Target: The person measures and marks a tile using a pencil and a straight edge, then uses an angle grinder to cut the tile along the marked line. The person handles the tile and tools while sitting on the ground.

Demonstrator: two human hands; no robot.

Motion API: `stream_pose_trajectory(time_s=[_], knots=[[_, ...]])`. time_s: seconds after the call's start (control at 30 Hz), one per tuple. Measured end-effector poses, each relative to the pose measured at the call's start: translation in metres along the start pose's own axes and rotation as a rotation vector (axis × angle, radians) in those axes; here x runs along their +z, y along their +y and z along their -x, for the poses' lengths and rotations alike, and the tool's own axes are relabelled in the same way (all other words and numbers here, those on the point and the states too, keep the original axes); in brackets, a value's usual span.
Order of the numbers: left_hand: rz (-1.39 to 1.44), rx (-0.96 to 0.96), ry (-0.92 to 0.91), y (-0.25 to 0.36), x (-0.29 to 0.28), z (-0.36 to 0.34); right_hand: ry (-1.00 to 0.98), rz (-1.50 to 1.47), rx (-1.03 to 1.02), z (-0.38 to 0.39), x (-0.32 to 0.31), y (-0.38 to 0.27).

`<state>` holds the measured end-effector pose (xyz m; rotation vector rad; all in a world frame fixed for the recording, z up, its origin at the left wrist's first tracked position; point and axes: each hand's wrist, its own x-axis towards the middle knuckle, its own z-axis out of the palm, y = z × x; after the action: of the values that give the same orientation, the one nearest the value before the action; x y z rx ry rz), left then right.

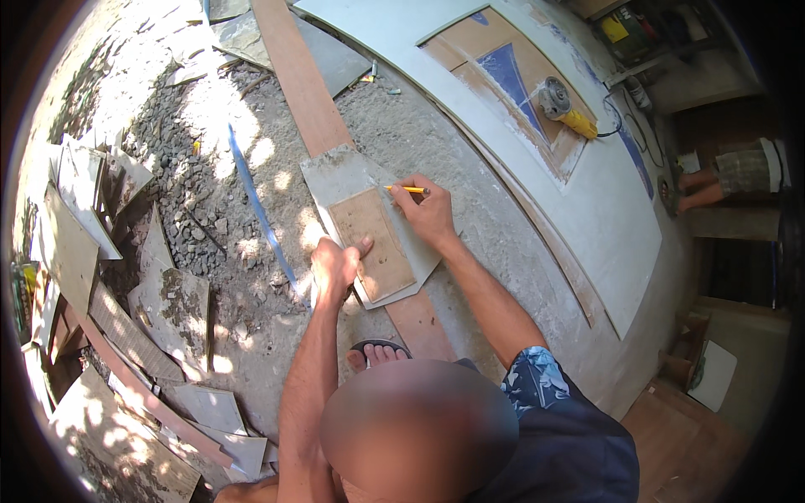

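The person crouches over the middle of the frame, hands apart from each other. The right hand [423, 214] is closed around a yellow pencil [404, 189], its point at the upper right corner of a brown rectangular tile [373, 243]. The left hand [335, 267] has its thumb on that tile's left side, the fingers curled by the edge; whether they grip underneath I cannot tell. The brown tile lies near the centre, on a larger grey tile piece [335, 172], which sits across a reddish wooden plank [306, 101] running from the top of the frame. A sandaled foot [377, 352] shows just below.

At upper right, a yellow angle grinder [574, 121] rests on a big pale panel [599, 251]. A blue strip [256, 197] crosses the gravel [197, 222] left of centre, broken tiles [172, 314] pile up at lower left, and another person's legs [700, 189] show at far right
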<state>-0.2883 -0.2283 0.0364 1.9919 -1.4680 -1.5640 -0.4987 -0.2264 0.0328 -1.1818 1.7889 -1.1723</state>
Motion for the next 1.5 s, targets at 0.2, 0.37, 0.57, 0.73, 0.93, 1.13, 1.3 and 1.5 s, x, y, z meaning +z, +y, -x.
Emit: stream_pose_trajectory(time_s=[0.2,0.37,0.57,0.73,0.93,1.13,1.3,1.5], knots=[[-0.13,-0.002,0.066,-0.002,0.017,-0.003,-0.028,0.073,-0.041,-0.013,-0.002,0.009],[-0.083,0.016,0.019,-0.007,0.019,-0.006,-0.115,0.178,0.023,0.018,-0.025,0.01],[-0.115,0.004,0.078,-0.009,0.004,-0.004,-0.537,0.393,0.208,0.162,-0.094,-0.002],[-0.119,-0.005,0.039,-0.007,0.008,-0.008,-0.172,0.315,-0.008,0.196,-0.084,-0.014],[-0.152,-0.02,0.041,-0.003,0.013,-0.008,0.037,0.355,-0.213,0.189,-0.037,0.012],[-0.104,-0.027,0.009,-0.004,0.007,-0.008,0.076,0.405,-0.247,0.187,-0.027,0.018],[-0.1,-0.032,0.001,-0.004,0.008,-0.008,0.01,0.465,-0.29,0.197,-0.003,0.018],[-0.134,-0.024,0.004,-0.003,0.009,-0.007,-0.267,0.151,-0.315,0.226,0.049,-0.015]])
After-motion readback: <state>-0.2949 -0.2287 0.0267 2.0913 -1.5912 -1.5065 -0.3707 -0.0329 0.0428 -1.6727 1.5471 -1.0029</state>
